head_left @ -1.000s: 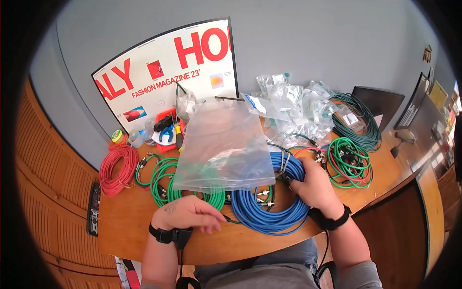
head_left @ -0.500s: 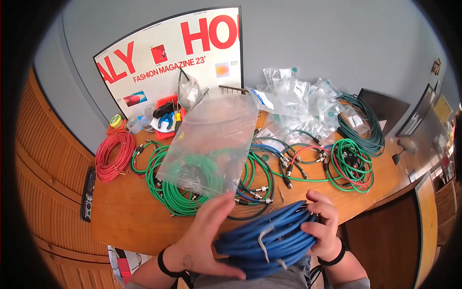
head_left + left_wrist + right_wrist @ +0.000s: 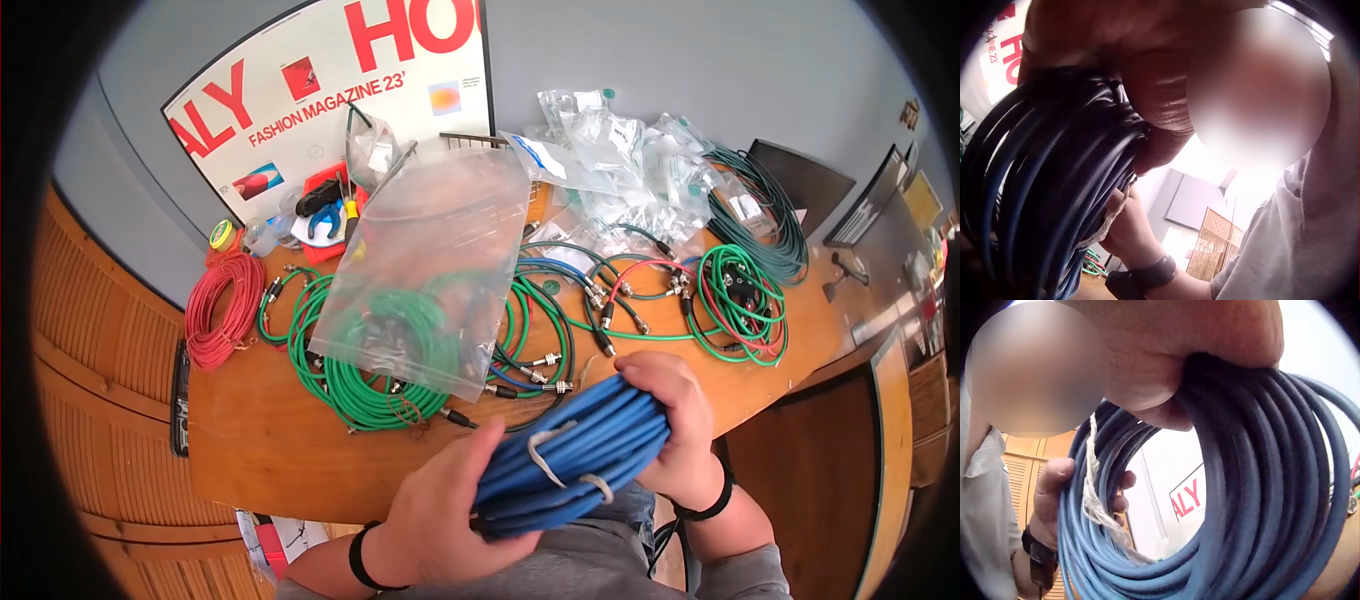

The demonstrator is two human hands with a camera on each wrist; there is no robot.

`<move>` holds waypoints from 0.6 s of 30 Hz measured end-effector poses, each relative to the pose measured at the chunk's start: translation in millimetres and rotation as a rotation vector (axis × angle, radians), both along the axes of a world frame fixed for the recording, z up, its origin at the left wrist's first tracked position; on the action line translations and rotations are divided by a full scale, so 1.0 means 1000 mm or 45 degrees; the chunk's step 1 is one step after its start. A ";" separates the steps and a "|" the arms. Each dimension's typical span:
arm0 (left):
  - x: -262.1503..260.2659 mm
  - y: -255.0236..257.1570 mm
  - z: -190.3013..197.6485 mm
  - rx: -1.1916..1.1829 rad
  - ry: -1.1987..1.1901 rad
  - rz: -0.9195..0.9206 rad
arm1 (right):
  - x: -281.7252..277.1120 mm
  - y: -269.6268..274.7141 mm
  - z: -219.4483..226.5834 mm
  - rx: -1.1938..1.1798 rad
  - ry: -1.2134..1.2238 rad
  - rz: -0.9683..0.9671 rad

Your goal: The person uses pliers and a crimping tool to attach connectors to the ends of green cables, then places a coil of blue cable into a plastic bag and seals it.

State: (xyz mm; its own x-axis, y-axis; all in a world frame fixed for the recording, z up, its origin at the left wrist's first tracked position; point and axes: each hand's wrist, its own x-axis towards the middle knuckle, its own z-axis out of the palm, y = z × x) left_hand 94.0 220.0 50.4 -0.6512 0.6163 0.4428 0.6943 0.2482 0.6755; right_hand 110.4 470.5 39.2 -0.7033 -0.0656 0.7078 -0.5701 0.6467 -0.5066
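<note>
A coil of blue cable (image 3: pixel 580 455), bound with pale ties, is held up in front of the body, above the table's near edge. My left hand (image 3: pixel 440 515) grips its left side; in the right wrist view the fingers of that left hand (image 3: pixel 1050 494) reach through the loop. Opposite, my right hand (image 3: pixel 688 425) holds the right side, its thumb over the top strands. A frayed tie (image 3: pixel 1094 500) runs round the strands. Beyond the coil, a clear zip bag (image 3: pixel 430 260) lies partly over a green cable coil (image 3: pixel 325 395).
Black cable ends with metal connectors (image 3: pixel 545 375) lie behind the blue coil. A red cable coil (image 3: pixel 225 315) is at left, a green-and-red one (image 3: pixel 735 300) at right. Clear bags (image 3: pixel 620 150) are heaped at the back, near a monitor (image 3: pixel 330 110) and a red tool tray (image 3: pixel 312 250).
The blue cable coil was lifted off the table and brought toward the body by the right hand. My left hand, holding nothing at first, now grips it too. The clear bag turned slightly.
</note>
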 end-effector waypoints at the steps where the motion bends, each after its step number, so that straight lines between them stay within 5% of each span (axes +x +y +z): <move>1: -0.005 -0.002 -0.001 -0.029 -0.032 0.007 | -0.002 -0.001 0.000 -0.023 -0.016 0.003; 10: -0.030 0.005 0.007 -0.014 -0.381 0.120 | -0.011 -0.006 0.019 0.010 -0.238 -0.013; 12: -0.032 0.004 0.004 0.049 -0.411 0.145 | 0.000 -0.012 0.035 0.191 -0.038 -0.249; 14: -0.032 0.005 0.005 0.038 -0.462 0.204 | 0.022 -0.009 0.018 0.143 0.169 -0.053; 16: -0.032 0.003 0.001 0.083 -0.472 0.213 | 0.037 -0.013 0.007 0.112 -0.082 0.151; 18: -0.032 0.003 -0.005 0.110 -0.481 0.204 | 0.024 -0.032 0.011 0.082 -0.317 0.049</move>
